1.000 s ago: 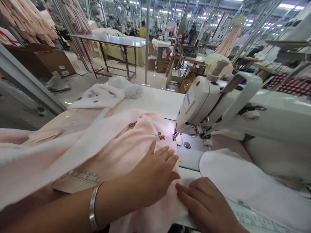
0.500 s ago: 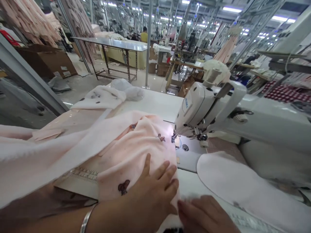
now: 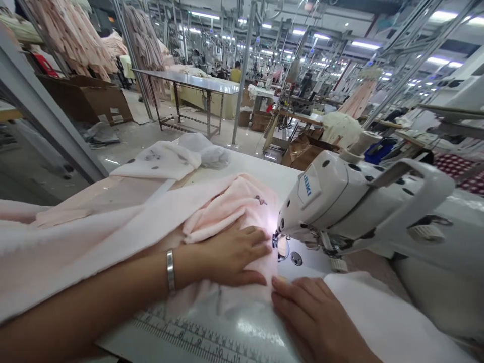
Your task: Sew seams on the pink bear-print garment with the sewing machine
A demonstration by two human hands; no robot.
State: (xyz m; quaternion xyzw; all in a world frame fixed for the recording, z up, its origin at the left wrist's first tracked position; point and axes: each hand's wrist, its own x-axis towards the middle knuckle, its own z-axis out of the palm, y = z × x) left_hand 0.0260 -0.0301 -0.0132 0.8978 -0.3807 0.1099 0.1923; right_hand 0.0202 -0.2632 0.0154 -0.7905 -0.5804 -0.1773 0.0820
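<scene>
Right now, in the head view, the left hand lies flat and open, palm down, on the pink fabric, its fingers spread and pointing toward the needle area of the sewing machine. It grasps nothing; it only presses the cloth against the table. A metal bangle sits on that wrist.

The right hand rests low at the near edge of the picture, also open and palm down, its fingertips touching the near edge of the pink fabric just beside the left hand's thumb. It closes on nothing either. Just beside it, to the right, lies a white fabric piece, spread across the table in front of the machine's body.

The pink fabric itself is bunched in soft folds just left of the machine head, with its leading edge lit by the machine's small lamp and lying right at the presser foot (whether it is actually under the foot cannot be told). A small dark printed motif shows on its upper fold. A long band of the same pale cloth runs away to the left, over the person's forearm.

A printed ruler scale runs along the table's near edge, under the left wrist. Farther back on the table sit a folded white piece with dark spots and a crumpled white bundle, well apart from both hands. Beyond lies the factory floor, with a long metal bench, a cardboard box and hanging pink garments.
</scene>
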